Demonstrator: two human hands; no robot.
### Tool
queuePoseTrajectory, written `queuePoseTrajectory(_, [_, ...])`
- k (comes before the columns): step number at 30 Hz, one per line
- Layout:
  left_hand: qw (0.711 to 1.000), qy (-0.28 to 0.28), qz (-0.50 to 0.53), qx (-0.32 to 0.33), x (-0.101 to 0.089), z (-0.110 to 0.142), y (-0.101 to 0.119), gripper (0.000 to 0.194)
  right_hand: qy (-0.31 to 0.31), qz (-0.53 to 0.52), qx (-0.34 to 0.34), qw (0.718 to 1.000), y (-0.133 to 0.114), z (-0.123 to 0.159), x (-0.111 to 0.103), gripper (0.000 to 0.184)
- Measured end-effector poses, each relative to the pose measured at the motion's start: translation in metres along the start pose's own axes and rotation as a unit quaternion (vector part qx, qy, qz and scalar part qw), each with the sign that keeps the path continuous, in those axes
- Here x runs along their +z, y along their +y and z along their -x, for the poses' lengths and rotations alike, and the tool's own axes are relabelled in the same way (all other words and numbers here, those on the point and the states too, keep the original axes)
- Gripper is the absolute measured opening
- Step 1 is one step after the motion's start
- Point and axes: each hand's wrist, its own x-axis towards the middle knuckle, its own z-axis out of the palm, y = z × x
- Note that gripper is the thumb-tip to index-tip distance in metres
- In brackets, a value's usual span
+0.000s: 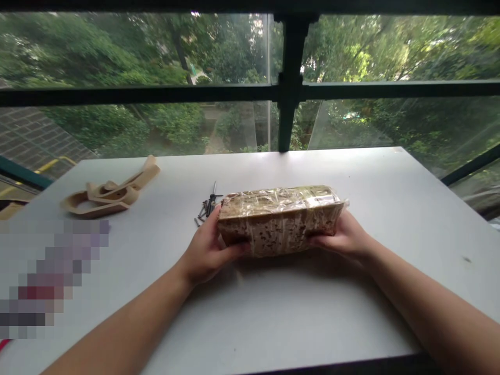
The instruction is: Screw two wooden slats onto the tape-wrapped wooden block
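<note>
Brown package (279, 224): wrapped in clear plastic or tape, shiny on top, dark blotches on the near face. It is held over the middle of the white table (273, 317), between both hands. Shadow falls below it; can't tell whether its underside touches the tabletop.
Left hand (209, 250): clamped on the package's left end, thumb along the lower near face, fingers mostly hidden behind the end.
Right hand (346, 234): gripping the right end, thumb on the near face, other fingers out of sight.
Wrapped-box step: two-handed hold, I'd judge; wrap looks unopened on the visible faces.
Two-hand move: any shift from here calls for both ends moving together, level, with enough squeeze that the slick wrap doesn't slip.
Metal bits: screws (202, 209) and a small black tool (211, 202) lie just beyond the left hand, near the package's left end. Setting down leftward could pin them.
Tan pieces (113, 195): curved, piled at far left, well apart from the package.
Blurred patch: left edge, contents unreadable.
</note>
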Motion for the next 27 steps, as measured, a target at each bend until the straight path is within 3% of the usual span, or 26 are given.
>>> queuePoseTrajectory(7, [0.998,-0.001,0.055,-0.027,0.001,-0.002,-0.007,0.059,0.011,-0.024,0.009,1.0,0.001,0.002,0.0,0.085])
queuePoseTrajectory(13, [0.998,0.008,0.032,-0.049,-0.001,-0.004,-0.006,0.065,0.007,-0.064,0.002,0.998,-0.007,-0.001,0.0,0.076])
queuePoseTrajectory(27, [0.996,-0.011,-0.024,-0.082,-0.001,-0.008,0.003,0.074,0.015,-0.006,0.014,1.0,0.001,0.002,-0.004,0.093])
